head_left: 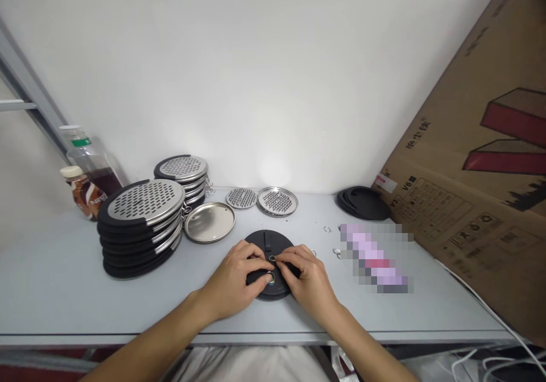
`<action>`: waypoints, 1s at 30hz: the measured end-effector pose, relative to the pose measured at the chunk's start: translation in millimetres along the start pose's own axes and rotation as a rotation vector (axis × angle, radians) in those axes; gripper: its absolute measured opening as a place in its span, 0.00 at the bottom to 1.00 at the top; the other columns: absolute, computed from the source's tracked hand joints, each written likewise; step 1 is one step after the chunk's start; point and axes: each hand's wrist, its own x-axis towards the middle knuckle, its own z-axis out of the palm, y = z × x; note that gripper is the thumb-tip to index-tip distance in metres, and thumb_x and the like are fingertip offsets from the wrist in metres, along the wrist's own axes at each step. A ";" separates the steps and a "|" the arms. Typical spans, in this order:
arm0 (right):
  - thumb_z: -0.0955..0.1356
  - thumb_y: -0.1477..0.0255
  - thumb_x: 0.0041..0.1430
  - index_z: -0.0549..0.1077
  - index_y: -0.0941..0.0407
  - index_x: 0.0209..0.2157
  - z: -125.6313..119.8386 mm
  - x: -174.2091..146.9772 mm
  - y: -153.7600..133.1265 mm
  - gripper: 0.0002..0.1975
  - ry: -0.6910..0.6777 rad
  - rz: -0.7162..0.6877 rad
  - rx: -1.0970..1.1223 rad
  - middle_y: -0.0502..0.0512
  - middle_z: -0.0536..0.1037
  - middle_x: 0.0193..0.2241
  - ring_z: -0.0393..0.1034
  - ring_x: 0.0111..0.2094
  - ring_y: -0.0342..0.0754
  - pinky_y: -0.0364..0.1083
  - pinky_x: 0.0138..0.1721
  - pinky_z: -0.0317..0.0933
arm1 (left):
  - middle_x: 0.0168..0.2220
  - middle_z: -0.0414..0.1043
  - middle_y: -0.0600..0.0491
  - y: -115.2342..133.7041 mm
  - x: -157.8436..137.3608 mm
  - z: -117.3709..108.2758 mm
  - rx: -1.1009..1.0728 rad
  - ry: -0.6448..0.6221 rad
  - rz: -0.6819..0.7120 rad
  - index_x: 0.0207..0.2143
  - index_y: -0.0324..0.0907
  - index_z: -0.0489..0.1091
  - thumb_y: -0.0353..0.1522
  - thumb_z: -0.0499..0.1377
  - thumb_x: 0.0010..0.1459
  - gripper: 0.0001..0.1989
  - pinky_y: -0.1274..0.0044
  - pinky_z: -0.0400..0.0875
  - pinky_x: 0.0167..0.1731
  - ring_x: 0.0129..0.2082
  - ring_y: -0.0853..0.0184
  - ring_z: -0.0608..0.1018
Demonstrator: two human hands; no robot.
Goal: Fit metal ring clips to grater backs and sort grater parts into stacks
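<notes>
On the worktop (106, 314), dark liquid (104, 180) part-fills a clear bottle (97, 157) left; at near centre, over a black disc (279, 242), the right hand (309, 277) pinches a metal ring (271, 258) beside the left hand (239, 277), whose grip is unclear.

Black disc (280, 240) flat on grey table (384, 316) (narrow tab (267, 241) near far edge); metal ring (272, 257) near middle.

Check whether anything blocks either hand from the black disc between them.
Nothing visible does. The left hand and right hand both reach over the black disc, small metal rings at their fingertips. The nearer grater stack stands off to the left.
</notes>
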 end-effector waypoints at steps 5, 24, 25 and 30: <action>0.67 0.81 0.58 0.78 0.54 0.36 0.8 -0.8 1.4 0.10 -0.002 0.000 -0.006 0.56 0.78 0.34 0.71 0.38 0.52 0.51 0.39 0.67 | 0.38 0.73 0.55 1.4 1.8 1.3 -0.018 -0.008 -0.029 0.36 0.48 0.77 0.28 0.63 0.56 0.06 0.69 0.66 0.47 0.43 0.64 0.72; 0.68 0.78 0.59 0.79 0.52 0.39 1.1 6.1 -7.9 0.10 0.098 -0.002 0.172 0.55 0.78 0.35 0.72 0.37 0.48 0.48 0.39 0.66 | 0.34 0.78 0.50 -2.6 15.2 -19.4 -0.583 0.036 -0.393 0.38 0.39 0.76 0.34 0.62 0.56 0.09 0.76 0.69 0.37 0.34 0.65 0.76; 0.68 0.78 0.59 0.79 0.52 0.39 1.2 10.1 -10.3 0.10 0.097 0.028 0.192 0.55 0.78 0.36 0.73 0.37 0.48 0.48 0.39 0.67 | 0.34 0.78 0.50 -1.9 18.8 -23.0 -0.607 0.020 -0.393 0.38 0.39 0.77 0.35 0.62 0.56 0.10 0.76 0.69 0.37 0.34 0.65 0.77; 0.68 0.76 0.60 0.80 0.52 0.41 2.8 22.0 -18.6 0.10 0.104 0.148 0.317 0.55 0.79 0.36 0.74 0.39 0.49 0.47 0.41 0.67 | 0.28 0.76 0.52 2.5 32.5 -26.7 -0.604 0.029 -0.342 0.35 0.39 0.78 0.38 0.61 0.57 0.11 0.79 0.68 0.33 0.30 0.68 0.75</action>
